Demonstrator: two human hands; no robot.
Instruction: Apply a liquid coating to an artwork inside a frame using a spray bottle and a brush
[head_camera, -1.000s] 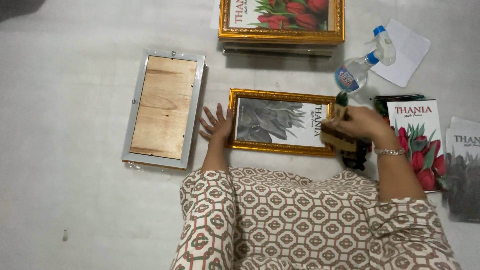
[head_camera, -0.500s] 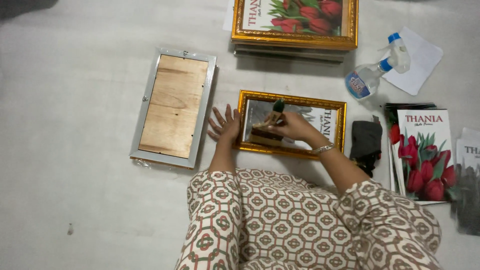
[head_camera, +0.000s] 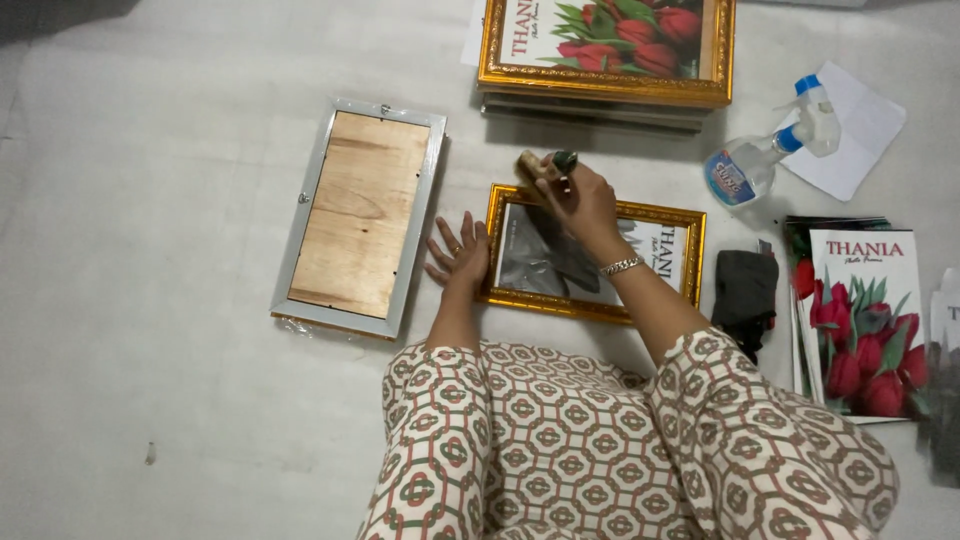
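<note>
On the floor before the person lies a small gold frame (head_camera: 595, 255), flat, likely glazed, so stiff and fragile; best taken by its edges. Her left hand (head_camera: 458, 256) rests open, pressing its left edge. Her right hand (head_camera: 578, 198) is clenched on a sponge (head_camera: 540, 166) at the top edge. Just beside: a wood-backed silver frame (head_camera: 358, 215), spray bottle (head_camera: 768, 150), dark cloth (head_camera: 745, 292), tulip prints (head_camera: 860, 320), a frame stack (head_camera: 605, 50). Nothing blocks it.

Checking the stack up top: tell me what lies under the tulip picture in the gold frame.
Under the gold-framed tulip picture, edges of more flat frames show, stacked. Their faces and number are covered. White paper peeks out left.
</note>
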